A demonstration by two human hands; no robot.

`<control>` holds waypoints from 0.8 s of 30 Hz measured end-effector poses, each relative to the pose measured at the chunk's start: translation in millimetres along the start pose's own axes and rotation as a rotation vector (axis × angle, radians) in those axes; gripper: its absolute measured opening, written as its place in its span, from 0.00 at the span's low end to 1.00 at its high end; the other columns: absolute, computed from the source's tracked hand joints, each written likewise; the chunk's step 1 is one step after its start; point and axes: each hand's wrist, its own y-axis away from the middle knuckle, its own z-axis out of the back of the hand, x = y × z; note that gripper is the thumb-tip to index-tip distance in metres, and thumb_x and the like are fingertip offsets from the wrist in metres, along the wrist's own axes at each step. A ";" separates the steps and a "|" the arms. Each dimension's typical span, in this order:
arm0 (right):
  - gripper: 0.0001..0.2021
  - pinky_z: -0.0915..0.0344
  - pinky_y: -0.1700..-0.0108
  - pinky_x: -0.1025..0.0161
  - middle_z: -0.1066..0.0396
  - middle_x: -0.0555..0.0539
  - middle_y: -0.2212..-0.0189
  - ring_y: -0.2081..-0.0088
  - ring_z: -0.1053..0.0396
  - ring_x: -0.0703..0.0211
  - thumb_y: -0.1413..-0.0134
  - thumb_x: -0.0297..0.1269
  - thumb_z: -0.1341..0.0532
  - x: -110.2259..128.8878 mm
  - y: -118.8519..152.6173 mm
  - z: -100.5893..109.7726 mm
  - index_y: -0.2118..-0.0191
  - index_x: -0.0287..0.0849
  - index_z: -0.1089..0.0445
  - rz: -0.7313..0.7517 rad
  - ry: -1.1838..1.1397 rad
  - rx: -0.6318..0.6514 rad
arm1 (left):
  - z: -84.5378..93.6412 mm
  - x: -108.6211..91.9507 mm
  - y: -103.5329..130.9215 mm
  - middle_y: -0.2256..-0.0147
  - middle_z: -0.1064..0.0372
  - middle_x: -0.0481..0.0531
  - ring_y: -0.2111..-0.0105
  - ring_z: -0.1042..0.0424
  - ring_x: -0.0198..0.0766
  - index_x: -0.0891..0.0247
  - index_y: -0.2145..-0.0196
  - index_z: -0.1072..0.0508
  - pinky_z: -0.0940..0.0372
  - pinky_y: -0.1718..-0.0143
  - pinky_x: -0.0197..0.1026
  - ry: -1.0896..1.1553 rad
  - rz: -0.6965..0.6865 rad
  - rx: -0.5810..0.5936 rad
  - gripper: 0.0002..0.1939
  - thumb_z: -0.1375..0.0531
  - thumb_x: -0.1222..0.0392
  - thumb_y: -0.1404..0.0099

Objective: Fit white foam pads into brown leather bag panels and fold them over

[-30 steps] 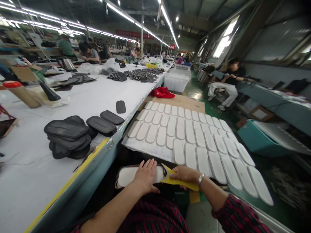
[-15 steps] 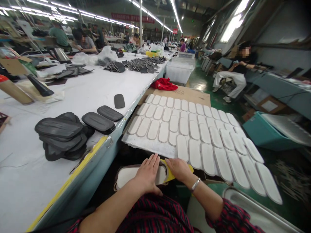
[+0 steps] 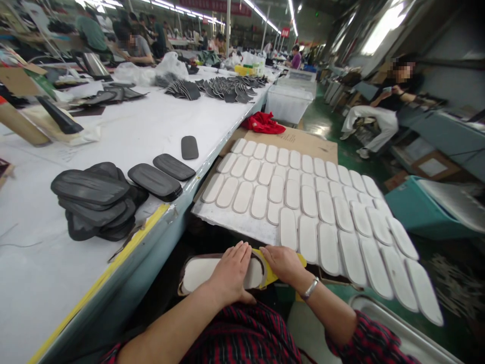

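Observation:
My left hand [image 3: 232, 273] lies flat, fingers stretched out together, across a white oval pad [image 3: 199, 271] with a dark brown rim, low in front of my body. The hand hides the pad's middle. My right hand [image 3: 284, 263] has its fingers closed over a flat yellow tool [image 3: 268, 277] whose left end meets the pad's right end. The tool's tip sticks out past the hand on the right. What supports the pad underneath is hidden. Just beyond both hands, rows of white oval pads [image 3: 329, 247] lie on a board.
On the white table [image 3: 151, 119] to the left lie a pile of dark oval pads [image 3: 94, 187] and a few separate ones. A red cloth [image 3: 263, 123] rests on cardboard behind the white rows. A person [image 3: 382, 101] sits at the far right beyond a teal bin [image 3: 428, 212].
The view has tilted down and turned slightly left, shifting the surroundings up and right. Both hands keep nearly the same position on the pad and the yellow tool.

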 end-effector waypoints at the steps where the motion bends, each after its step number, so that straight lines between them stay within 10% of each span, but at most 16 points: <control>1: 0.26 0.44 0.71 0.64 0.27 0.47 0.74 0.70 0.30 0.59 0.37 0.47 0.64 0.6 0.6 0.1 0.71 0.43 0.34 0.007 0.000 0.010 | 0.3 -0.2 0.1 0.40 0.54 0.66 0.40 0.54 0.54 0.71 0.41 0.50 0.53 0.41 0.53 0.002 0.000 -0.006 0.60 0.35 0.36 0.66; 15: 0.13 0.41 0.69 0.65 0.27 0.43 0.68 0.67 0.30 0.57 0.40 0.35 0.53 -4.1 27.0 10.0 0.58 0.39 0.33 0.274 0.087 0.233 | 7.2 -0.9 11.8 0.44 0.43 0.62 0.43 0.44 0.48 0.65 0.45 0.41 0.48 0.43 0.49 0.059 -0.031 0.037 0.42 0.36 0.43 0.54; 24: 0.22 0.41 0.69 0.65 0.29 0.47 0.72 0.69 0.30 0.60 0.36 0.43 0.63 16.7 50.4 -6.1 0.67 0.43 0.34 -0.060 0.082 -0.020 | 15.1 -14.2 9.9 0.38 0.59 0.67 0.40 0.57 0.57 0.64 0.38 0.63 0.58 0.43 0.58 -0.021 -0.012 0.147 0.68 0.39 0.30 0.69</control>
